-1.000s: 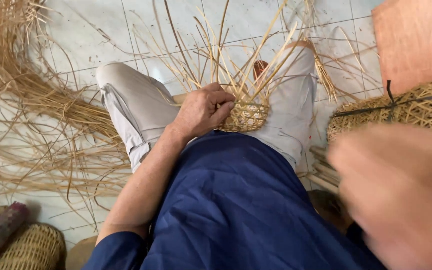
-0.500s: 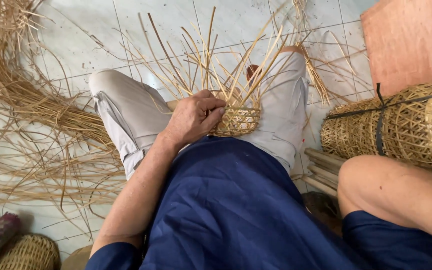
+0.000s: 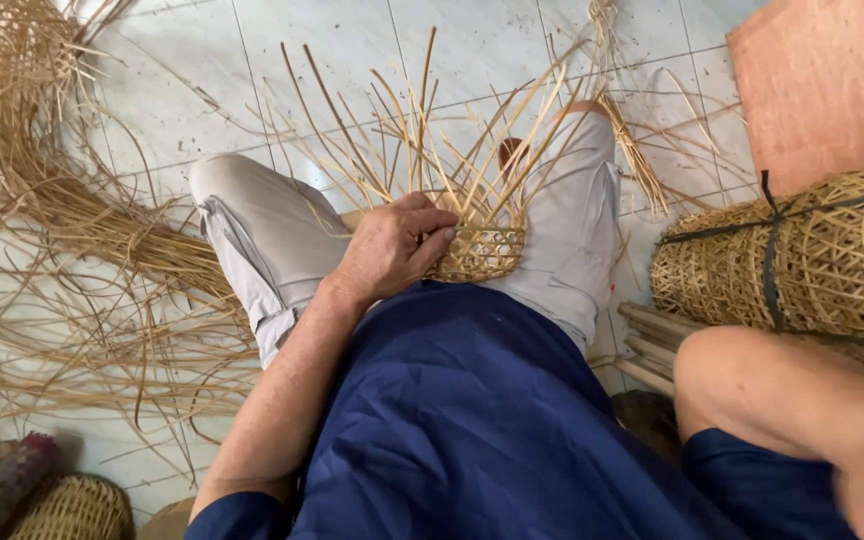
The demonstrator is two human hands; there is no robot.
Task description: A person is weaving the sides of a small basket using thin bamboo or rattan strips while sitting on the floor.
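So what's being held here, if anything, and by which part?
The left hand grips the small half-woven basket at its woven side wall, against the lap. The right hand is out of view; only that arm shows, so its hold cannot be told.

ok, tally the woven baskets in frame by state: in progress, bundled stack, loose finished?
In progress, under the left hand, unfinished basket: 1
Strapped basket bundle, separate baskets inside cannot be counted: 1
Loose small basket, bottom left: 1
Total: 3

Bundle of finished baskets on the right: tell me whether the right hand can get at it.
Probably yes: the bundle of finished baskets lies just beyond the raised right arm, nothing between them. The right hand itself is out of view.
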